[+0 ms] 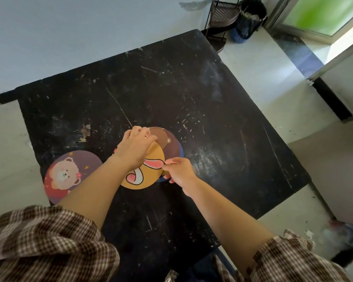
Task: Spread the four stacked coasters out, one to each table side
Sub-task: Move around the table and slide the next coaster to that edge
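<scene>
A purple coaster with a bear picture [69, 175] lies flat at the left edge of the black table [171, 88]. Near the table's middle a yellow coaster with a rabbit picture [149, 174] tops a small stack; a brown bear coaster [165, 142] and the rim of a dark blue coaster [180, 152] show beneath it. My left hand [136, 148] presses down on the far part of the stack. My right hand [177, 169] pinches the yellow coaster's right edge between thumb and fingers.
A light wall runs behind the table's far edge. A dark metal corner rack [220, 21] and a dark bag [247, 21] stand on the floor beyond the far right corner. A glass door [324, 15] is at top right.
</scene>
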